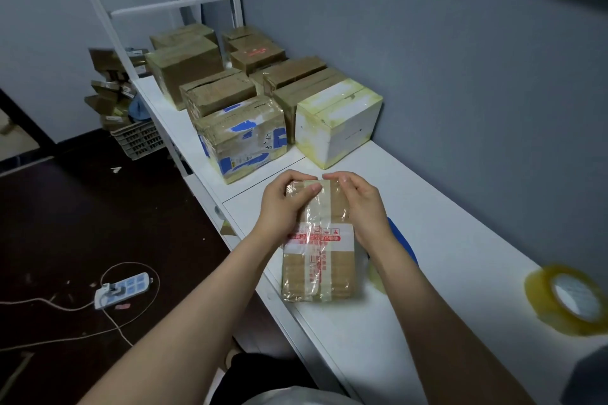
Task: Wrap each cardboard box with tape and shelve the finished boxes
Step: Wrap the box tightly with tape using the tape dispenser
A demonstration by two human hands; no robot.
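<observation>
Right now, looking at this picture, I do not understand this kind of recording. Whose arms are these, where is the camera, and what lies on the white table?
There is no machine here. A person wears one camera on the head, which looks forward and down, so you see their own two arms. The left hand and the right hand grip the far end of a small box that is already wrapped in tape. The box rests on a white table. Farther along the table stand more taped boxes. A tape roll lies at the right. On the floor lies a power strip.
</observation>
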